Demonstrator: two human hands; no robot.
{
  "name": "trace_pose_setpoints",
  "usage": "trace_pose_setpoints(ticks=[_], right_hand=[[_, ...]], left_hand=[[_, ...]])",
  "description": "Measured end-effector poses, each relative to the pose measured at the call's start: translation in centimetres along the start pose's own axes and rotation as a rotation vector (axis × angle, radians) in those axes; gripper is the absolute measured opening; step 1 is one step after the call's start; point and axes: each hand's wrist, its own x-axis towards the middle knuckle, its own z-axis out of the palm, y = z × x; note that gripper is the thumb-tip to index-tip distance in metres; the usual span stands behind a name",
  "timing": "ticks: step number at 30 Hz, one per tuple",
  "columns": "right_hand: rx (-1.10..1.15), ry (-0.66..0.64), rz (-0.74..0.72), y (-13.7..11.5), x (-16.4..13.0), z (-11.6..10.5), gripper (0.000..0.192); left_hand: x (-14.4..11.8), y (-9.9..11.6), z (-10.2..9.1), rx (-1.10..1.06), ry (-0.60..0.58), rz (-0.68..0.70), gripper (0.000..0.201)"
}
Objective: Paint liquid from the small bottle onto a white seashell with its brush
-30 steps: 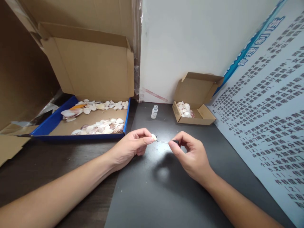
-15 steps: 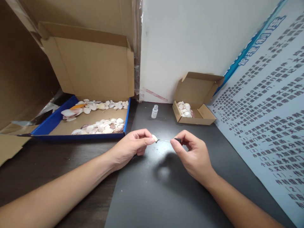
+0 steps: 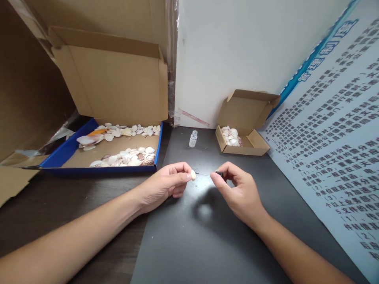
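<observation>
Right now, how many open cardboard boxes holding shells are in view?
2. The large blue-edged box sits at the left beside the left hand; the small box stands at the back right, beyond the right hand.

L hand (image 3: 166,185) pinching shell (image 3: 193,174), R hand (image 3: 237,191) w/ thin brush (image 3: 214,174)
</observation>
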Motion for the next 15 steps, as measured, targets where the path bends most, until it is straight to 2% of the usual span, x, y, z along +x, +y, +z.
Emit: trace_pose_setpoints(ticks=[4, 11, 15], right_hand=[[0.012, 0.022, -0.008, 0.06, 0.02, -0.07, 0.022], [0.002, 0.003, 0.012, 0.09, 0.12, 0.03, 0.023], [0.043, -0.025, -0.026, -0.02, 0.07, -0.01, 0.020]], left_hand=[[-0.05, 0.03, -0.08, -0.032, -0.019, -0.011, 0.021], [-0.08, 0.04, 0.03, -0.033, -0.016, -0.017, 0.020], [0.03, 0.01, -0.03, -0.054, -0.006, -0.027, 0.018]])
